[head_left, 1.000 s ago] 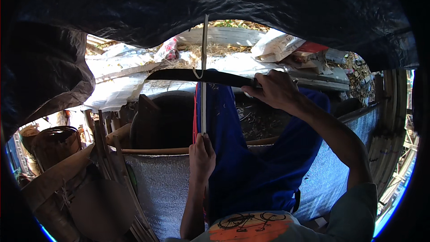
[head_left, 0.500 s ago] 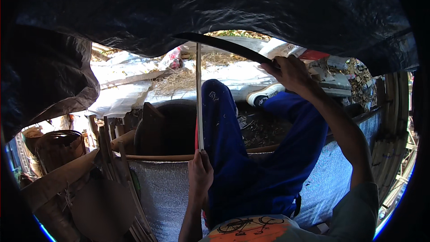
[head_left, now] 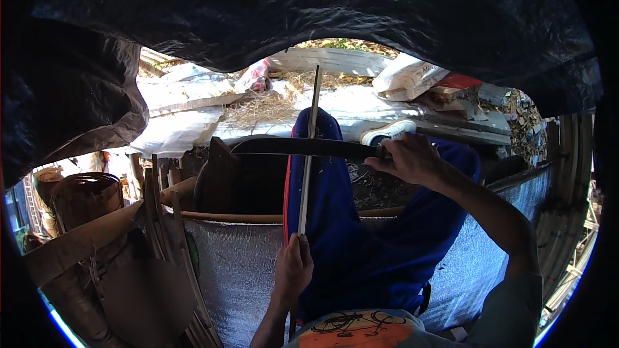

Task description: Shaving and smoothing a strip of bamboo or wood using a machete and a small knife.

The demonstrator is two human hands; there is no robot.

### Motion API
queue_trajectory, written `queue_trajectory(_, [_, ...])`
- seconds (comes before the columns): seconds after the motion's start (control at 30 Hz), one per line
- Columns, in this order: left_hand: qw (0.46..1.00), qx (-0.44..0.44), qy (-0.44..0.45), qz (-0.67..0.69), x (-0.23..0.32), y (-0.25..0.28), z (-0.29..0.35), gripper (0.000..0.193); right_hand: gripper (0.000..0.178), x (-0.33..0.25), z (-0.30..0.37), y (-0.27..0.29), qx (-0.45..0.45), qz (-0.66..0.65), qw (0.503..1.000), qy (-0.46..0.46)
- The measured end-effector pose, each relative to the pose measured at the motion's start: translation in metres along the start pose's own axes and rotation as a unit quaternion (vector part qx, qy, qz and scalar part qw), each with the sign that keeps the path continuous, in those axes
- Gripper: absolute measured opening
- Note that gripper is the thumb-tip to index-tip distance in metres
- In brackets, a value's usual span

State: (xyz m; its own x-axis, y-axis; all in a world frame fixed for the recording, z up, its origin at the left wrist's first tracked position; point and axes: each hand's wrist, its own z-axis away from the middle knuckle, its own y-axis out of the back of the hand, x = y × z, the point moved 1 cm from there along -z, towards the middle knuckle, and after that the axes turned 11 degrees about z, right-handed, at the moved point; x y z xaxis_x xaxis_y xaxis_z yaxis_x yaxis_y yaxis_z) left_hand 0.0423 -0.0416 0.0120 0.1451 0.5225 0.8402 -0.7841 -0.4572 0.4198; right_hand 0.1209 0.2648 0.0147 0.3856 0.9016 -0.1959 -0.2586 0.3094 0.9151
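My left hand (head_left: 294, 263) is closed on the near end of a thin, pale strip of split wood or bamboo (head_left: 304, 203). The strip points away from me along my blue-trousered left thigh, its far tip past the knee. My right hand (head_left: 411, 160) grips the handle of a machete (head_left: 329, 148) with a long dark blade. That blade lies crosswise over the middle of the strip, its tip toward the left. Whether the edge touches the strip or cuts into it I cannot tell.
A black tarp (head_left: 309, 6) hangs low across the front. Bent bark-like containers (head_left: 87, 200) and upright wooden slats (head_left: 155, 200) stand at the left. More long slats (head_left: 567, 174) lean at the right. Straw (head_left: 258, 113) and white sacks (head_left: 409, 77) lie beyond my knees.
The machete has come down and toward me, from the strip's far tip to about its middle. The strip has tilted slightly right, and my left hand has shifted a little right and nearer.
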Motion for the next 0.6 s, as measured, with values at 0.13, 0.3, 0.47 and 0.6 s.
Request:
queue_trajectory(0.13, [0.999, -0.025, 0.019, 0.011, 0.011, 0.000, 0.013, 0.020, 0.056, 0.055, -0.020, -0.009, 0.133, 0.019, 0.988, -0.070])
queue_trajectory(0.3, [0.999, -0.015, 0.052, -0.002, 0.006, 0.000, 0.006, 0.020, 0.049, 0.033, -0.017, 0.030, 0.102, -0.046, 0.988, -0.105])
queue_trajectory(0.47, [0.993, -0.026, 0.111, 0.022, 0.014, 0.000, -0.016, 0.022, 0.040, -0.018, 0.034, 0.027, 0.003, -0.164, 0.983, -0.086])
queue_trajectory(0.6, [0.996, -0.026, 0.088, 0.010, 0.011, -0.005, -0.023, 0.023, 0.047, -0.041, 0.061, 0.018, -0.079, -0.174, 0.981, -0.036])
